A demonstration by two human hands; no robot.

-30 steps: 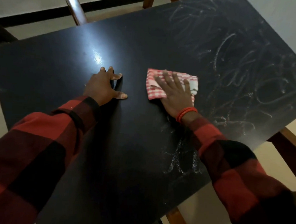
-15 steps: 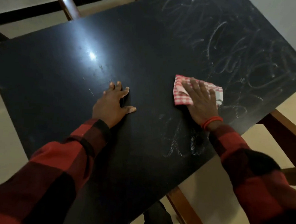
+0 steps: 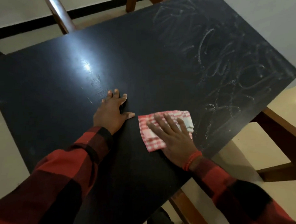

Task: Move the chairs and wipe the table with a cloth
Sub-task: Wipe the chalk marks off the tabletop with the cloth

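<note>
Cloth [image 3: 151, 137] on table [image 3: 145, 61], under right hand [image 3: 173, 139], beside left hand [image 3: 110, 114].

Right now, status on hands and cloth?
Left hand flat on table, bracing. Right hand flat on checked cloth, pressing. Chalky scribbles unwiped, far right. Nothing in the way.
</note>
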